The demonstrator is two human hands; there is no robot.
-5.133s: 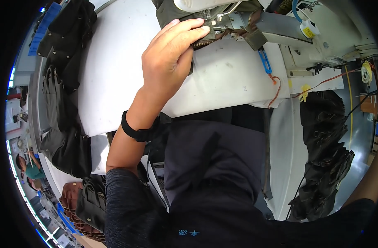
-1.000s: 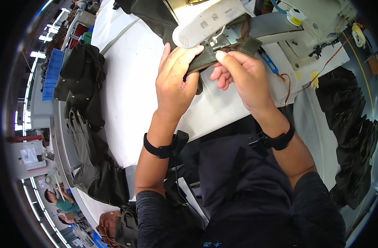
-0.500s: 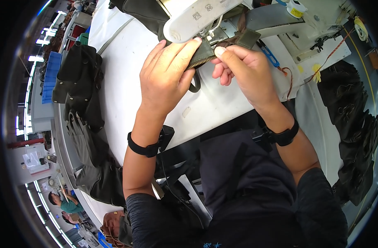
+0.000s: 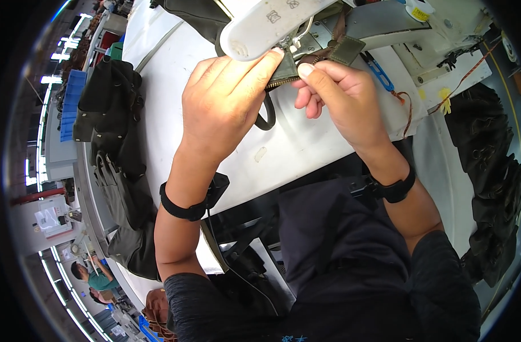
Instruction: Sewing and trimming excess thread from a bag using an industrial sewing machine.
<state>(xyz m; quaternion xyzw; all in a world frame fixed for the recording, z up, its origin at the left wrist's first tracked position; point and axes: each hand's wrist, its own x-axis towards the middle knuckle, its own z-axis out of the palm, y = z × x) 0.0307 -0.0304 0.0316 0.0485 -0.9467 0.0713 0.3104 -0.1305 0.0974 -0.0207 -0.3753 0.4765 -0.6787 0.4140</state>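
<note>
A dark green leather or fabric piece (image 4: 284, 69) with a brass-toothed zipper (image 4: 280, 82) along its near edge lies under the presser foot (image 4: 287, 41) of a white sewing machine (image 4: 254, 31). My left hand (image 4: 223, 105) grips its left side, the index fingertip close beside the foot; the thumb is mostly hidden. With thumb and forefinger my right hand (image 4: 346, 94) pinches the zipper's right end, the other fingers curled below. A brown strip and a green tab (image 4: 347, 50) stick out beyond the right fingertips. A dark strap loop (image 4: 266, 117) hangs below the left hand.
Blue thread snips (image 4: 378, 71) with a brown cord lie right of my right hand. Dark bags (image 4: 109, 102) line the table's left edge, and more dark pieces (image 4: 479, 137) hang at the right. A white spool (image 4: 418, 11) sits on the machine. People (image 4: 98, 279) are far left.
My left hand has shifted left and slightly up, now covering more of the piece's left side. My right hand keeps its pinch almost in place.
</note>
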